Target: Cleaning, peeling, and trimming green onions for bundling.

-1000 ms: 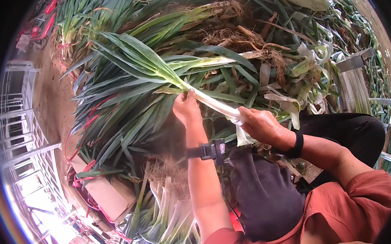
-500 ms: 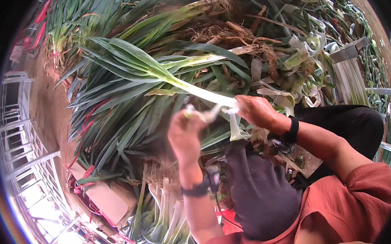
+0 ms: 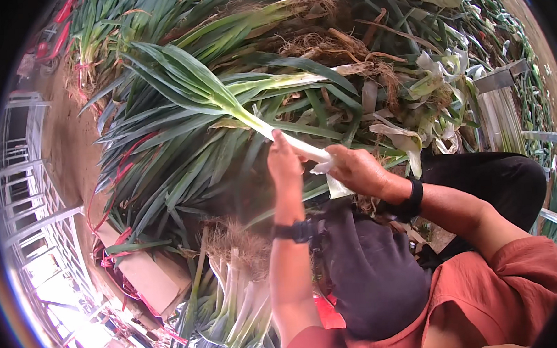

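Since the frame half a second ago, the left hand (image 3: 285, 161) has moved up and to the right, from a blurred spot below the stalk back onto the leek (image 3: 248, 119), while the right hand (image 3: 359, 170) stays near the same place at the root end. The left hand now grips the white stalk, its thumb along the top. The right hand is closed around the lower end, just beside the left; its fingertips are partly hidden.

The leek is held slantwise over the pile of leeks (image 3: 181, 179), its green leaves fanning to the upper left. A pale strip of peel (image 3: 338, 187) hangs below the stalk by the right hand. Above the hands, brown roots (image 3: 316, 45) and leaf scraps (image 3: 434, 81) lie among other leeks. Nearer the person, to the left of the left forearm, is a bunch of leeks (image 3: 237, 296) with white stalks, its roots pointing away. A cardboard box (image 3: 153, 278) lies left of this bunch, with red string (image 3: 123, 237) beside it.
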A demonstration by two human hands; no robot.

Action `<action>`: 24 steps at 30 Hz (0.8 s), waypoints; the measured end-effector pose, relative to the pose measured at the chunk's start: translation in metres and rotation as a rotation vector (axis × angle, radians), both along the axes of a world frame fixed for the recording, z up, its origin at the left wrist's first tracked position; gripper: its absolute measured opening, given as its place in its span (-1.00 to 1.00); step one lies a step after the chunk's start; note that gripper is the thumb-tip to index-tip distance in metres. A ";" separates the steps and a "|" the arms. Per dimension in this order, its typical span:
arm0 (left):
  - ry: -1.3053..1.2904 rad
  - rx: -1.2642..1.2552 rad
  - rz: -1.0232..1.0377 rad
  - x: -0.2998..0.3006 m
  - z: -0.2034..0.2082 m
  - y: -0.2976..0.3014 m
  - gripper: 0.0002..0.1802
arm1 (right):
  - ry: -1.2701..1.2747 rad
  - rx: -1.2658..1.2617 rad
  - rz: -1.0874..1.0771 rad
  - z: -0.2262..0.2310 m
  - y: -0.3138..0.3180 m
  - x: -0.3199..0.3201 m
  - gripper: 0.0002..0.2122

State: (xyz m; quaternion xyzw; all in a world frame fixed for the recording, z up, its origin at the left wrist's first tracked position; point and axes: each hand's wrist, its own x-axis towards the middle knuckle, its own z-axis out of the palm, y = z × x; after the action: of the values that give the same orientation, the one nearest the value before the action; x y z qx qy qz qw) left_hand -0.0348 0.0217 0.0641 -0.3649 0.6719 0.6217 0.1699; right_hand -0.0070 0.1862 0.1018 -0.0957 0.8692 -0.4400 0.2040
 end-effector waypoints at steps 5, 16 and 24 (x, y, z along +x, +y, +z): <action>0.141 -0.236 0.225 -0.004 -0.029 0.010 -0.29 | -0.143 -0.090 -0.001 0.012 -0.020 0.001 -0.71; 0.217 0.126 0.606 0.002 -0.015 0.004 -0.52 | -0.397 -0.213 -0.019 0.014 -0.020 -0.006 -0.66; 0.144 0.032 -0.103 0.038 -0.045 -0.004 -0.67 | -0.429 -0.279 -0.083 0.011 -0.005 -0.018 -0.67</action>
State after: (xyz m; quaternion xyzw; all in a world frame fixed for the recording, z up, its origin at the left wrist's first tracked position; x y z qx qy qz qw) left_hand 0.0030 0.0179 0.0190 -0.2816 0.6903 0.6473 0.1587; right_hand -0.0251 0.1814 0.1124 0.0083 0.7401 -0.5738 0.3506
